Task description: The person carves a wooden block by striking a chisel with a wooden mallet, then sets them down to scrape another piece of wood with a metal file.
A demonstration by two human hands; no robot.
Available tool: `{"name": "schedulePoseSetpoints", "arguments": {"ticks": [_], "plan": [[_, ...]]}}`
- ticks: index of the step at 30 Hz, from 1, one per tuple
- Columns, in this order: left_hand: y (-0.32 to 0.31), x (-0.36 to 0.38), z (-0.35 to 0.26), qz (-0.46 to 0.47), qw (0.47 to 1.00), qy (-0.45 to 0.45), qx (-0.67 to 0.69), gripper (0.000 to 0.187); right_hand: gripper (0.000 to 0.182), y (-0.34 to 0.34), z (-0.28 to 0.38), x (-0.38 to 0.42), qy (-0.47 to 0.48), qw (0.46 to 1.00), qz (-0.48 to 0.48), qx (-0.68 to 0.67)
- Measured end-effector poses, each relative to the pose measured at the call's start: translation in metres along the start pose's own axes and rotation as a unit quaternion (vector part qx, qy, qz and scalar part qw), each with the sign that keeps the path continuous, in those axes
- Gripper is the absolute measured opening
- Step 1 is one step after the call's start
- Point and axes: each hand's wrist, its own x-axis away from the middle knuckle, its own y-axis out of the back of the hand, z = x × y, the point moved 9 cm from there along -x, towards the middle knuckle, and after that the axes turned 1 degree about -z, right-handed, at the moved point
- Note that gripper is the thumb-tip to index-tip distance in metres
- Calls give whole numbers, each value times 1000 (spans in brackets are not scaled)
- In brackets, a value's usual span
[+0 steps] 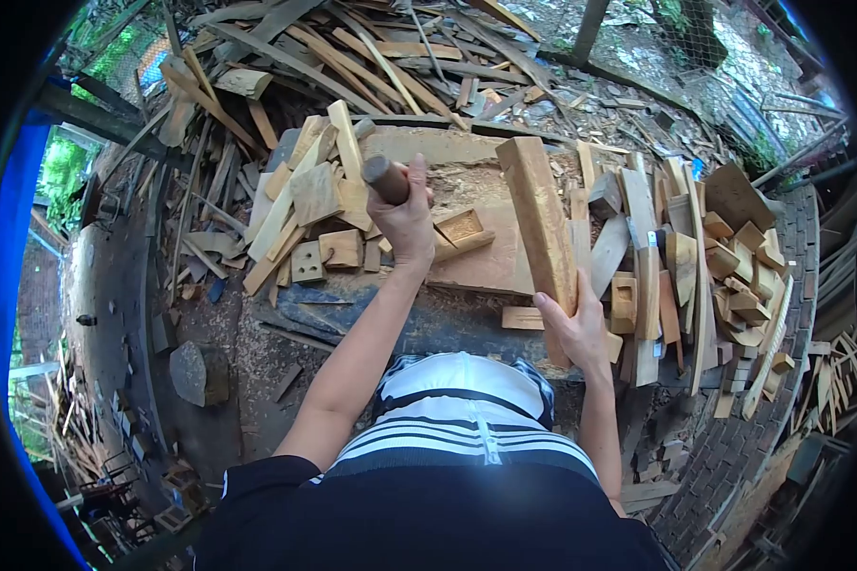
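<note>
Beam of squared wood (535, 205) leans across the right end of the flat board (505, 259), its long face toward the viewer; whether the two touch, I cannot tell. The right hand (578, 328) is partly closed on the beam's lower part, thumb laid on the near face and the other fingers mostly out of sight behind it. Above the left end of the flat board, the left hand (408, 219) is curled firmly round a dark round handle (387, 179), thumb pointing up along it; what the handle belongs to is hidden by the fist. A carved block (463, 226) with a rectangular recess rests on the left part of the flat board, just beside the left hand.

To the left of the flat board, a block with drilled holes (307, 263) sits among loose offcuts (316, 195) on the table (343, 322). Just in front of the board lies a small pale block (521, 318). Right of it, past the beam, stand upright slats and piled small blocks (747, 276). Behind it rises a large heap of scrap wood (400, 62).
</note>
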Motion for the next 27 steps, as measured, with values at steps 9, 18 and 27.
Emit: {"name": "schedulePoseSetpoints", "arguments": {"ticks": [9,18,27], "plan": [[-16,10,10,59,998,-16,16,27,58,3,-4,8,-29,1000,3,9],[-17,22,17,225,965,-39,-130,42,59,4,-9,10,-21,998,-18,62],[-61,10,23,298,940,-17,-167,33,61,-1,-5,9,-16,999,4,32]]}}
